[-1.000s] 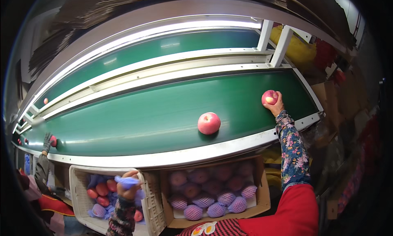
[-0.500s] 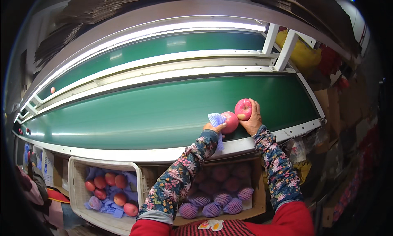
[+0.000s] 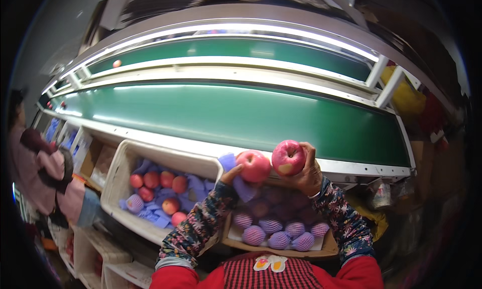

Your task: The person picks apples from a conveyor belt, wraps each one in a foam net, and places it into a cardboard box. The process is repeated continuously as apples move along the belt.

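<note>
My left hand [image 3: 233, 174] is closed around a pinkish-red apple [image 3: 255, 166] together with a lilac foam net [image 3: 227, 161], which sticks out beside the fruit and hangs below it. Close to its right, a darker red apple [image 3: 288, 157] with a pale yellowish patch sits in the grip of my right hand [image 3: 307, 174]. Both apples are above the near edge of the green conveyor belt [image 3: 211, 113], side by side with a narrow gap. Under my hands stands a cardboard box [image 3: 325, 246] with several net-wrapped apples [image 3: 279, 240]; its far part is in shadow.
A pale plastic crate [image 3: 111, 188] at left holds several bare apples [image 3: 166, 179] and lilac foam nets. Beyond it stands another person [image 3: 52, 173] in pink. A white rail [image 3: 226, 68] divides the near belt from a second one, where an apple [image 3: 117, 63] lies far left.
Both hands have drawn back from over the belt toward me, bringing the two apples along. My view has shifted, and more of the person at left shows.
</note>
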The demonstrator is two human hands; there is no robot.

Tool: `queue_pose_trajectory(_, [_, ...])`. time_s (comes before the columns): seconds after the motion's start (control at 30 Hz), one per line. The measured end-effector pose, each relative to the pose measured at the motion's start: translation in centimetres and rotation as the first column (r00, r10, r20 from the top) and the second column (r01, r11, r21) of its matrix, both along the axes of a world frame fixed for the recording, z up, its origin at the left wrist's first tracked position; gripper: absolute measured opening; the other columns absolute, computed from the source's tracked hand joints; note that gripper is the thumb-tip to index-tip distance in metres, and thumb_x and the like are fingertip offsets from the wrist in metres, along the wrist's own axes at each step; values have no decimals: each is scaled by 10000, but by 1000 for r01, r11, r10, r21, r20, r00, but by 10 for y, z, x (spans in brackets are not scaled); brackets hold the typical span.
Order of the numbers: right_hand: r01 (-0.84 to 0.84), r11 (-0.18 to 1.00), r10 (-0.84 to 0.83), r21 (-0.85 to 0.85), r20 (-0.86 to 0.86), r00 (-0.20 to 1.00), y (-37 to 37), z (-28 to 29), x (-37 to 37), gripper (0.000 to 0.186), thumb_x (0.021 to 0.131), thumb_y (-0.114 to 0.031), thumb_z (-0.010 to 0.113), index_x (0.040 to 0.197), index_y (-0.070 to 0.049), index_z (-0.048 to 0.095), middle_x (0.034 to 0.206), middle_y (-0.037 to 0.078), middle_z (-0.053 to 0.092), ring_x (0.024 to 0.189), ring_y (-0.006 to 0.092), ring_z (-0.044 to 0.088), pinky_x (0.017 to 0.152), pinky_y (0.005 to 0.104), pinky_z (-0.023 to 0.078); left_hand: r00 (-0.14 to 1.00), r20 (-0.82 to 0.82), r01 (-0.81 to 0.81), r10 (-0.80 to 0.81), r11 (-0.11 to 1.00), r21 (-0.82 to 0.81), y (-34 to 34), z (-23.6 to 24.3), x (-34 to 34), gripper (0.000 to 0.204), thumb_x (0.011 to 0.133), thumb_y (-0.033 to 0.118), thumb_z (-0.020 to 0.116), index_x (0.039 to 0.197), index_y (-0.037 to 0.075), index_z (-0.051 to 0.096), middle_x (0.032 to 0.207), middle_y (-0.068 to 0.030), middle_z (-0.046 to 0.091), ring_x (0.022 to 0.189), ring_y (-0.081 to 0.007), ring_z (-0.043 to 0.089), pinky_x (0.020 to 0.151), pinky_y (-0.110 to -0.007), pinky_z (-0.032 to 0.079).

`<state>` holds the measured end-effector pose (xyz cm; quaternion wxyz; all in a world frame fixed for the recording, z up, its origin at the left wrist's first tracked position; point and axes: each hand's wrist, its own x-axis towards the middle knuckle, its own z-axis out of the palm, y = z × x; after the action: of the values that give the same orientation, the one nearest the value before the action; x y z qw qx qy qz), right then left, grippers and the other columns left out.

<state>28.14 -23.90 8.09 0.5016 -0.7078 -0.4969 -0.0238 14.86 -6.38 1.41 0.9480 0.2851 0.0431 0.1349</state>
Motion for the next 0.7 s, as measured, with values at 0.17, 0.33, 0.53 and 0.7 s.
queue_pose_trajectory(0.17, [-167, 986, 167, -25, 7, 986, 34, -8, -76, 737, 487, -199, 815, 1063, -98, 366, 958, 134, 531, 874, 311, 556, 753, 372, 454, 897, -291, -321, 333, 943, 89, 51, 6, -135, 590, 694, 243, 648, 1194, 98, 370, 1079, -169, 495, 946, -336, 531, 749, -464, 490])
queue_pose_trajectory(0.33, [-281, 959, 279, -47, -48, 959, 55, -19, -128, 694, 496, -195, 813, 1029, -98, 381, 966, 118, 540, 862, 283, 570, 749, 346, 464, 565, -674, -260, 476, 878, 402, 109, -63, -219, 517, 675, 166, 700, 1116, 85, 443, 993, -140, 535, 840, -315, 574, 560, -454, 540])
queue_pose_trajectory(0.53, [-465, 885, 464, -35, -22, 885, 72, -31, -170, 651, 521, -197, 801, 1037, -87, 420, 956, 118, 553, 880, 274, 566, 772, 342, 463, 490, -318, 106, 812, 307, 946, 132, -148, -251, 454, 693, 265, 679, 1045, 16, 538, 915, -60, 615, 813, -156, 582, 730, -294, 454])
queue_pose_trajectory(0.7, [-547, 835, 548, -48, -4, 837, 80, -40, -192, 679, 505, -228, 808, 1038, -70, 419, 975, 138, 543, 915, 300, 550, 765, 347, 468, 977, -130, -126, 171, 946, 299, 8, -23, -222, 651, 747, 276, 633, 1249, 17, 310, 1187, -99, 443, 1061, -185, 459, 935, -330, 343])
